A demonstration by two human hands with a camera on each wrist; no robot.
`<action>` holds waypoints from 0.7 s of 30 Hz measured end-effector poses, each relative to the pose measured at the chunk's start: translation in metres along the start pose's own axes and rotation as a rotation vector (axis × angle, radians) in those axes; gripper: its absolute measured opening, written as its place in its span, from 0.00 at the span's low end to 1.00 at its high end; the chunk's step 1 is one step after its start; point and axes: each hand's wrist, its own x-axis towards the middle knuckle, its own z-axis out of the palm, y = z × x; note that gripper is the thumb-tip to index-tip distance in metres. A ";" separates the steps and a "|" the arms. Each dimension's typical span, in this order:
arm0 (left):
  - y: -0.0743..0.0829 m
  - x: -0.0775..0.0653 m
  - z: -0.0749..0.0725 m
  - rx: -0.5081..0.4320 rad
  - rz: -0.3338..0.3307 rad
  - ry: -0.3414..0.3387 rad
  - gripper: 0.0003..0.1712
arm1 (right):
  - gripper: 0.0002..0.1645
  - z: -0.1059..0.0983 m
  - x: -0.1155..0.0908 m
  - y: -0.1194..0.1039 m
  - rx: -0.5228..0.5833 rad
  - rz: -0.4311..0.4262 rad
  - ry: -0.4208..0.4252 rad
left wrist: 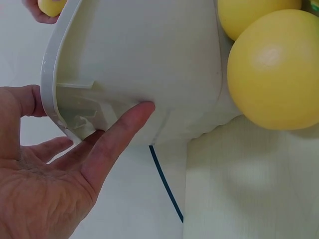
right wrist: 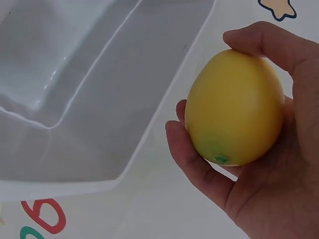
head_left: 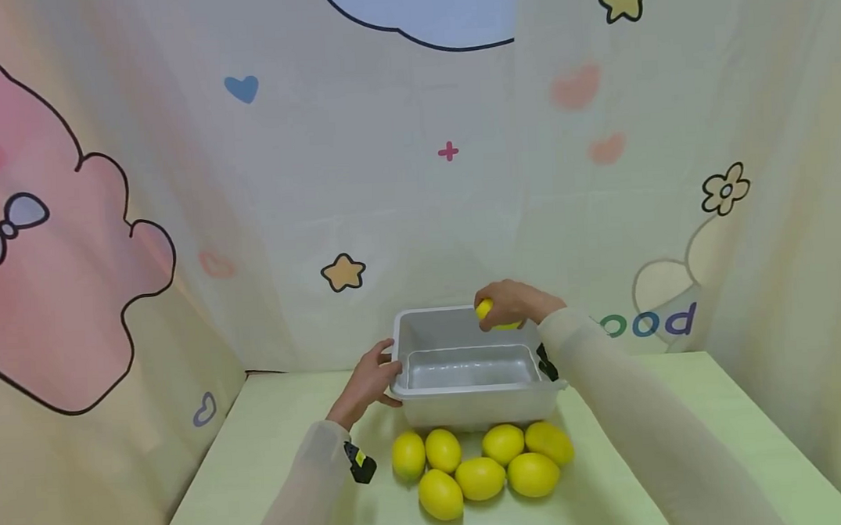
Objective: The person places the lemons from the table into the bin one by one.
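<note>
My right hand point(head_left: 510, 304) holds a yellow lemon point(right wrist: 234, 109) with a small green tip, fingers and thumb curled round it. In the head view it is over the back right part of a grey plastic bin point(head_left: 479, 407); the right wrist view shows the lemon beside the bin's rim. My left hand point(head_left: 365, 382) grips the bin's left end by the rim, with the thumb at the rim and one finger point(left wrist: 122, 127) pressed along the outer wall. Inside the bin, the visible floor point(head_left: 474, 367) is bare. Several more lemons point(head_left: 480, 478) lie in front of it.
The bin stands toward the back of a pale table point(head_left: 260, 473), close to a printed curtain point(head_left: 418, 215). Curtains also hang at both sides. A small black device point(head_left: 361, 463) is worn on the left wrist and another point(head_left: 548, 363) on the right.
</note>
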 end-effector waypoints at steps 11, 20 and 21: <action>-0.002 -0.002 0.000 -0.001 0.000 0.006 0.37 | 0.27 0.023 0.015 0.011 0.057 0.072 -0.060; -0.001 -0.003 0.001 0.005 -0.002 0.006 0.38 | 0.28 0.032 0.018 0.013 0.065 0.109 -0.089; -0.001 -0.003 0.001 0.003 0.002 0.006 0.38 | 0.28 0.031 0.019 0.013 0.067 0.116 -0.092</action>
